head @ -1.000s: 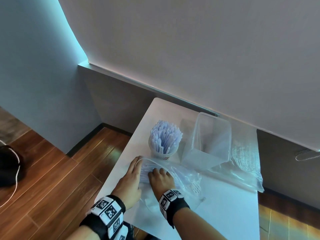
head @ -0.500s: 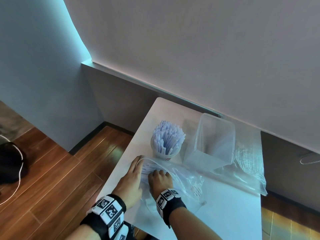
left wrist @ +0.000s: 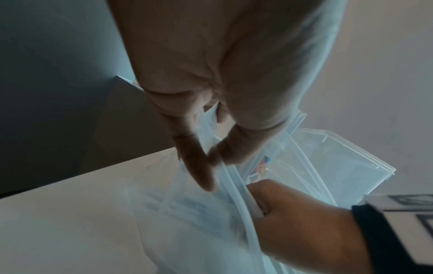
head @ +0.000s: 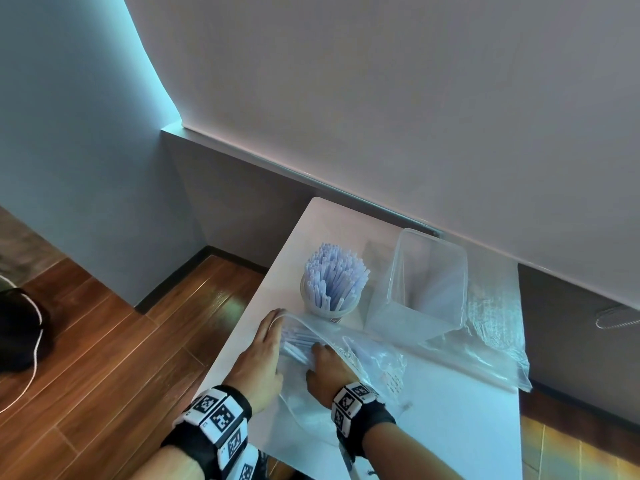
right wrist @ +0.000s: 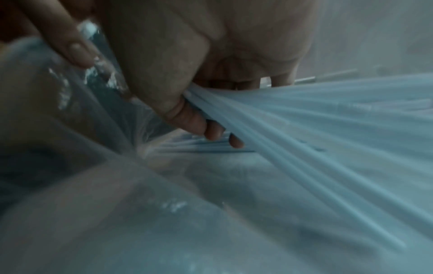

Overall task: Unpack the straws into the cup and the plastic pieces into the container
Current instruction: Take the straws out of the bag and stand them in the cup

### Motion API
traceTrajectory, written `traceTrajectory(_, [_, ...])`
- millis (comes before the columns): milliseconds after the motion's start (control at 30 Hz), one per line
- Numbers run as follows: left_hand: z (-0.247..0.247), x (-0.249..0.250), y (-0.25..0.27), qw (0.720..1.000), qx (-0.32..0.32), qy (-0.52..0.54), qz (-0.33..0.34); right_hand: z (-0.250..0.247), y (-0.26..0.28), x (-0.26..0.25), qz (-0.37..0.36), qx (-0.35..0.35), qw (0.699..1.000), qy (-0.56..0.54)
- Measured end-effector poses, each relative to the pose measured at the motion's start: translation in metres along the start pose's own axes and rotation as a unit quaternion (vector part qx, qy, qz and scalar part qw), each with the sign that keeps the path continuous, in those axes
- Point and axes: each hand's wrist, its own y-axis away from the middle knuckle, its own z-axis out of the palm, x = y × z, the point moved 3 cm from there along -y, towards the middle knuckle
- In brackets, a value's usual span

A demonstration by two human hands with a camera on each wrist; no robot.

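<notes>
A clear bag (head: 363, 362) of pale blue straws lies on the white table (head: 450, 427) in front of the cup (head: 329, 308), which stands full of upright straws (head: 334, 275). My left hand (head: 273, 327) pinches the bag's mouth edge between thumb and forefinger (left wrist: 199, 166) and holds it open. My right hand (head: 323, 355) reaches inside the bag, fingers curled round a bundle of straws (right wrist: 269, 118). The clear square container (head: 429, 271) stands right of the cup.
A second crumpled clear bag (head: 495, 327) lies behind and right of the container, at the table's far right edge. The table's left edge drops to a wooden floor (head: 121, 358), where a black object (head: 17, 327) lies. A wall runs close behind.
Both hands stay at the bag's mouth, about where they were. Only the head view has shifted a little.
</notes>
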Motion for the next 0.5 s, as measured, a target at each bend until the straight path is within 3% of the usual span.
traceTrajectory(200, [0.001, 0.001, -0.004, 1.000, 0.002, 0.010, -0.015, -0.023, 0.020, 0.004, 0.001, 0.037, 0.999, -0.016])
traceTrajectory(300, [0.000, 0.002, -0.004, 1.000, 0.004, 0.017, -0.020, -0.039, 0.032, -0.002, -0.032, 0.059, 0.994, -0.091])
traceTrajectory(400, [-0.001, 0.002, -0.005, 0.999, 0.011, 0.024, -0.026, -0.056, 0.042, -0.007, -0.058, 0.111, 0.970, -0.209])
traceTrajectory(500, [-0.001, 0.003, -0.006, 0.999, 0.015, 0.029, -0.026, -0.065, 0.048, -0.007, -0.035, 0.164, 0.929, -0.330])
